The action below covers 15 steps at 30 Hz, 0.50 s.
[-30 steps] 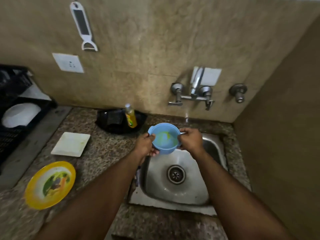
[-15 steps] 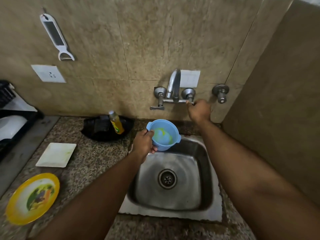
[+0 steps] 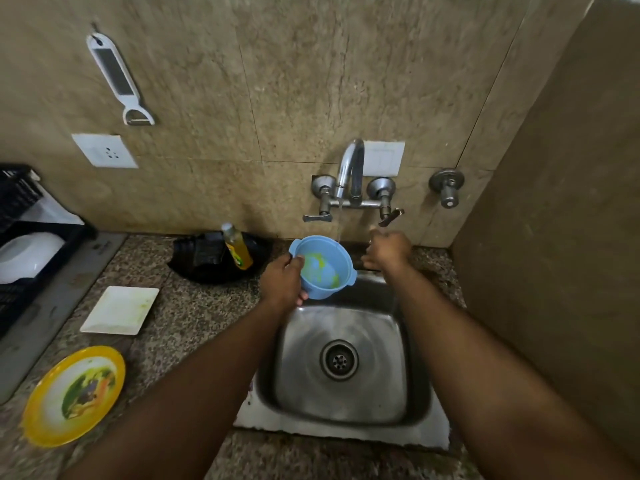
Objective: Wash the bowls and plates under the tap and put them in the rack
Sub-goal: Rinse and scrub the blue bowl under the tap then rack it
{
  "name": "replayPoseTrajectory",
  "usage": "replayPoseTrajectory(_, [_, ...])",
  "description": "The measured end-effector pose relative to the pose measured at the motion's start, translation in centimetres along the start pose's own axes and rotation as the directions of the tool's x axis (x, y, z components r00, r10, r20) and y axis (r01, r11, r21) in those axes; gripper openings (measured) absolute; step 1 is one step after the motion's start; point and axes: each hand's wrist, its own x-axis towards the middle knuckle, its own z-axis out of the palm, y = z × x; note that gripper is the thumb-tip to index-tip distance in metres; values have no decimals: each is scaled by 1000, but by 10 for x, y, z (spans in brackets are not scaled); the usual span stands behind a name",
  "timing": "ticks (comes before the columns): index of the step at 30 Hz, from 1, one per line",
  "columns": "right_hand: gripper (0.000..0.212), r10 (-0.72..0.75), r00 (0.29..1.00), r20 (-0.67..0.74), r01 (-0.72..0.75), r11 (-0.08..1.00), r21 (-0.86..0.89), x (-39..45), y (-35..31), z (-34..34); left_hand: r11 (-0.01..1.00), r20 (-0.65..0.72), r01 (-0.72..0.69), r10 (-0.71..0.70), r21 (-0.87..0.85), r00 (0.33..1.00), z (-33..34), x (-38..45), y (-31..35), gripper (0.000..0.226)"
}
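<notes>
My left hand (image 3: 282, 282) grips the rim of a small blue bowl (image 3: 322, 268) smeared with yellow-green residue, holding it tilted over the back of the steel sink (image 3: 408, 434). A thin stream of water (image 3: 339, 223) runs from the tap (image 3: 349, 168) onto the bowl's far rim. Holding nothing, my right hand (image 3: 388, 252) hangs just below the right tap handle (image 3: 390, 216), apart from it. A dirty white square plate (image 3: 119, 310) and a yellow plate (image 3: 74, 394) lie on the counter at left. The black rack (image 3: 20, 292) at far left holds a white bowl (image 3: 24, 254).
A yellow soap bottle (image 3: 237, 247) leans in a black dish (image 3: 207, 268) behind the counter, left of the bowl. A side wall (image 3: 554, 237) stands close on the right of the sink. A peeler (image 3: 119, 77) hangs on the back wall.
My right hand left the bowl, reached the right tap handle, and has now dropped below it. Water now runs from the tap. The left hand keeps the bowl under the spout.
</notes>
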Motion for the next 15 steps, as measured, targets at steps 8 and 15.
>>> replayPoseTrajectory(8, [18, 29, 887, 462, 87, 970, -229, -37, 19, 18, 952, -100, -190, 219, 239, 971, -8, 4, -2, 41])
replayPoseTrajectory(15, [35, -70, 948, 309, 92, 994, -56, -36, 26, 36, 919, -31, -251, 273, 304, 962, -1, -1, 7, 61])
